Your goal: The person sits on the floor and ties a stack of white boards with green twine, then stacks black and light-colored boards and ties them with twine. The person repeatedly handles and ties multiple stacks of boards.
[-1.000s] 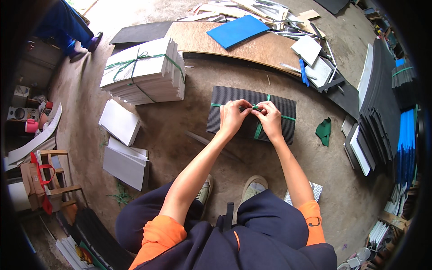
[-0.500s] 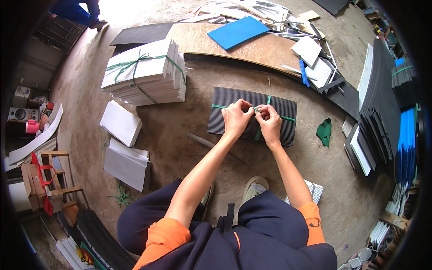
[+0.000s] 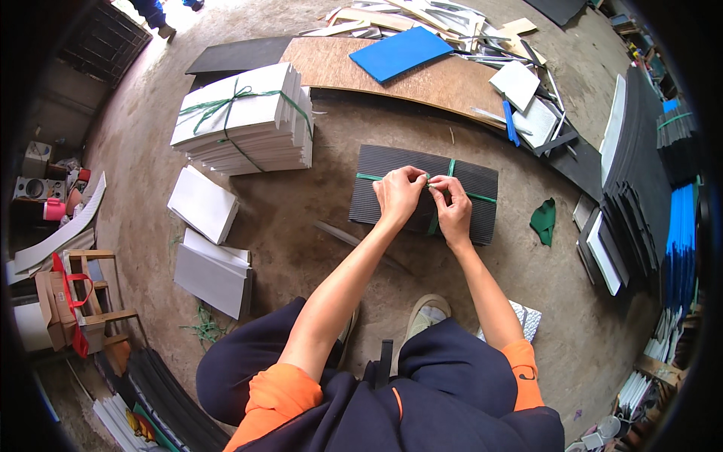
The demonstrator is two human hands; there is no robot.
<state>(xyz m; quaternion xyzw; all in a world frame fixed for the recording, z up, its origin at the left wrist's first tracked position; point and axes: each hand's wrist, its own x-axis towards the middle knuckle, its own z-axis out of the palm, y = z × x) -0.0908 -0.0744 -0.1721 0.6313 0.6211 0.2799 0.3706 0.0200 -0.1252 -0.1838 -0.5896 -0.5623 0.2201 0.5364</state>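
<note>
A bundle of black ribbed sheets (image 3: 380,162) lies on the floor in front of me, with green twine (image 3: 480,197) crossed around it. Over the middle of the bundle, my left hand (image 3: 399,193) pinches the twine between thumb and fingertips. My right hand (image 3: 453,207) pinches it close beside, the fingertips of both hands almost touching at the crossing. A small bit of green shows between them; the exact shape of the knot is hidden by the fingers.
A tied stack of white sheets (image 3: 233,117) stands to the left, with smaller white stacks (image 3: 203,203) nearer me. Right of the bundle lies a dark green scrap (image 3: 542,221). A blue panel (image 3: 401,54) rests on a wooden board (image 3: 324,66) beyond. Black sheets (image 3: 636,173) lean at the right.
Both hands stay at the twine crossing, with the fingertips shifting slightly around it. At the far upper left, another person's legs have moved. The bundle stays in place.
</note>
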